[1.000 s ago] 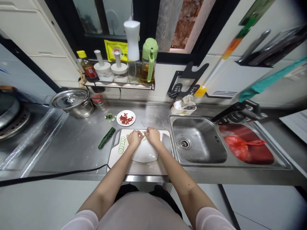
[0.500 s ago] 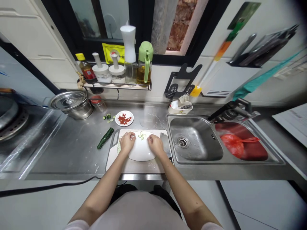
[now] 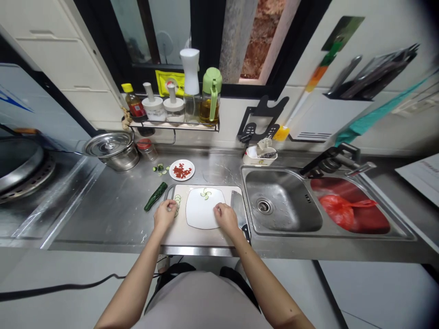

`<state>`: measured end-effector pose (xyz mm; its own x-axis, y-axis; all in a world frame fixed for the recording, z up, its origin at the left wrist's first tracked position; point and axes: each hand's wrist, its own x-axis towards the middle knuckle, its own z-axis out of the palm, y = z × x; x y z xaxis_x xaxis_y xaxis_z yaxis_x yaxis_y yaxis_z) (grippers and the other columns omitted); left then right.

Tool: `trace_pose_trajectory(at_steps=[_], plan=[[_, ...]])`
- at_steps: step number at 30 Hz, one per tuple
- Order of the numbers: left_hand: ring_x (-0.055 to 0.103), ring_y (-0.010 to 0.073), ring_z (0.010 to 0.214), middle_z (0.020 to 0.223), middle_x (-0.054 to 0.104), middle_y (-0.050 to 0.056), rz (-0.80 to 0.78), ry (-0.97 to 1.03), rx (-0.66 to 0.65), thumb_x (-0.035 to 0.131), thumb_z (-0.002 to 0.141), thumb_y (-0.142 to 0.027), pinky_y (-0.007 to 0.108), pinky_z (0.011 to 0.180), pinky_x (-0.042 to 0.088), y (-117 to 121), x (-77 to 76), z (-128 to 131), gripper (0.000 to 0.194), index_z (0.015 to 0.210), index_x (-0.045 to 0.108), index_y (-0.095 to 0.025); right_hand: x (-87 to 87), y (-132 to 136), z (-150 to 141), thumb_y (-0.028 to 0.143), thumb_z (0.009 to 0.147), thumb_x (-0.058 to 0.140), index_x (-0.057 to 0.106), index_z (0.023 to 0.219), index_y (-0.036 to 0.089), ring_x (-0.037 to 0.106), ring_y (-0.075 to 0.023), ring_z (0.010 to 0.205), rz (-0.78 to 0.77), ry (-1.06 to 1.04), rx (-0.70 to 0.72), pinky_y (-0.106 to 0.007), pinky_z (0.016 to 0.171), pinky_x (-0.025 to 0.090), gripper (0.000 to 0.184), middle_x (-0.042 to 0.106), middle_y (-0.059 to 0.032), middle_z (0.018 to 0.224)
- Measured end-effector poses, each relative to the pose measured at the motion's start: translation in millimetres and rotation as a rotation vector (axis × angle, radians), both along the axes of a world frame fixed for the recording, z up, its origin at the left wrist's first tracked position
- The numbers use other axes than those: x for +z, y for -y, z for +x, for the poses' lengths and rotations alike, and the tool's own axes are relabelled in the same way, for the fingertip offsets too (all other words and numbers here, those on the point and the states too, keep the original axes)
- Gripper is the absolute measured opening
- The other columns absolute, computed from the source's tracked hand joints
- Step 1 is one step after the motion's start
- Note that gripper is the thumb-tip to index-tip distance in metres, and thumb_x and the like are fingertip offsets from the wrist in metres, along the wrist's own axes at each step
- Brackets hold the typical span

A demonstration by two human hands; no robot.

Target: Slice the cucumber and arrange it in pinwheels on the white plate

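Observation:
A white square plate (image 3: 204,212) lies on the cutting board (image 3: 195,238), with thin cucumber slices (image 3: 206,194) fanned in a small pinwheel near its far edge. My left hand (image 3: 163,217) is at the board's left side, fingers pinched beside a row of overlapping cucumber slices (image 3: 177,199); whether a slice is between them is hidden. Over the plate's right edge, my right hand (image 3: 226,217) has its fingers curled together, and what they hold, if anything, does not show. A cleaver (image 3: 239,205) with a black handle rests along the board's right side.
Left of the board lies a cucumber piece (image 3: 155,196). Behind are cucumber scraps (image 3: 159,168), a small plate (image 3: 172,176) of red bits, a jar (image 3: 147,148) and a steel pot (image 3: 125,157). The sink (image 3: 284,201) adjoins on the right; a condiment rack (image 3: 178,127) hangs above.
My left hand has moved left from the plate's edge to the row of cucumber slices. My right hand stays by the plate's right side, slightly lower. The camera view has shifted a little.

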<state>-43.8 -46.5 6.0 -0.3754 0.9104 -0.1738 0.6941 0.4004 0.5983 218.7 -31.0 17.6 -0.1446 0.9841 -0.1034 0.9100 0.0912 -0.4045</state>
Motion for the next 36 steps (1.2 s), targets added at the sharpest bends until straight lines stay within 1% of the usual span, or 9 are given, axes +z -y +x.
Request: trace_pose_trajectory(at_steps=[6, 10, 14, 19, 22, 29, 31, 33, 36], plan=[[0.064, 0.0209, 0.086, 0.092, 0.071, 0.001, -0.068, -0.054, 0.042, 0.054, 0.082, -0.038, 0.03, 0.074, 0.04, 20, 3.6, -9, 0.023, 0.096, 0.069, -0.026, 1.5, 21, -2, 0.027, 0.095, 0.043, 0.066, 0.09, 0.02, 0.055, -0.0152, 0.076, 0.001, -0.009, 0.036, -0.024, 0.064, 0.029, 0.024, 0.065, -0.0032, 0.082], [0.064, 0.0242, 0.09, 0.092, 0.072, 0.003, -0.155, -0.125, 0.041, 0.054, 0.081, -0.045, 0.034, 0.079, 0.04, 26, 9.6, -5, 0.025, 0.09, 0.068, -0.027, 0.4, 34, -2, 0.027, 0.094, 0.043, 0.065, 0.087, 0.02, 0.055, -0.0153, 0.075, 0.021, -0.052, 0.051, -0.025, 0.064, 0.029, 0.025, 0.065, -0.0028, 0.08], [0.064, 0.0282, 0.094, 0.096, 0.072, 0.007, -0.208, -0.222, 0.039, 0.056, 0.078, -0.053, 0.04, 0.085, 0.039, 27, 9.5, 1, 0.032, 0.092, 0.065, -0.025, -0.2, 36, -1, 0.027, 0.094, 0.041, 0.065, 0.085, 0.019, 0.055, -0.0158, 0.075, 0.056, -0.085, 0.048, -0.025, 0.066, 0.031, 0.026, 0.064, -0.0029, 0.079], [0.064, 0.0273, 0.096, 0.103, 0.07, 0.007, -0.201, -0.266, 0.008, 0.057, 0.079, -0.046, 0.039, 0.086, 0.039, 29, 3.3, 7, 0.025, 0.089, 0.063, -0.024, 1.9, 35, 0, 0.028, 0.094, 0.041, 0.065, 0.085, 0.019, 0.056, -0.0164, 0.076, 0.083, -0.093, 0.045, -0.025, 0.068, 0.032, 0.027, 0.065, -0.0039, 0.079], [0.065, 0.0256, 0.093, 0.096, 0.07, 0.005, -0.19, -0.248, 0.019, 0.058, 0.08, -0.041, 0.036, 0.083, 0.039, 30, 0.7, 8, 0.019, 0.088, 0.061, -0.024, 1.7, 36, 1, 0.029, 0.094, 0.04, 0.064, 0.084, 0.02, 0.057, -0.0165, 0.074, 0.097, -0.107, 0.046, -0.026, 0.067, 0.033, 0.028, 0.065, -0.0042, 0.079], [0.064, 0.0203, 0.086, 0.086, 0.069, 0.002, -0.072, -0.134, 0.021, 0.057, 0.081, -0.024, 0.028, 0.072, 0.038, 33, -2.1, 15, 0.001, 0.081, 0.057, -0.023, 0.2, 38, 3, 0.03, 0.094, 0.038, 0.064, 0.083, 0.02, 0.057, -0.0172, 0.074, 0.102, -0.139, 0.035, -0.026, 0.066, 0.034, 0.03, 0.064, -0.0046, 0.078], [0.063, 0.0199, 0.084, 0.085, 0.069, 0.002, -0.029, -0.082, 0.04, 0.057, 0.079, -0.022, 0.028, 0.071, 0.039, 33, -3.9, 16, 0.001, 0.08, 0.057, -0.023, 1.8, 39, 3, 0.03, 0.094, 0.038, 0.064, 0.083, 0.02, 0.057, -0.0172, 0.074, 0.096, -0.148, 0.031, -0.026, 0.066, 0.035, 0.03, 0.065, -0.0047, 0.078], [0.063, 0.0188, 0.08, 0.084, 0.069, 0.002, 0.02, 0.03, 0.074, 0.059, 0.077, -0.023, 0.027, 0.07, 0.041, 30, -4.5, 18, 0.004, 0.081, 0.059, -0.022, 5.2, 38, 3, 0.03, 0.093, 0.038, 0.064, 0.083, 0.02, 0.056, -0.017, 0.073, 0.087, -0.165, 0.028, -0.026, 0.066, 0.035, 0.029, 0.065, -0.0047, 0.078], [0.062, 0.0161, 0.07, 0.078, 0.068, 0.003, 0.122, 0.349, 0.105, 0.064, 0.072, -0.03, 0.027, 0.067, 0.045, 20, 2.4, 23, 0.016, 0.083, 0.062, -0.019, 14.4, 33, 0, 0.031, 0.092, 0.04, 0.064, 0.083, 0.02, 0.056, -0.0168, 0.071, 0.085, -0.22, 0.03, -0.025, 0.065, 0.036, 0.028, 0.063, -0.0041, 0.076]])
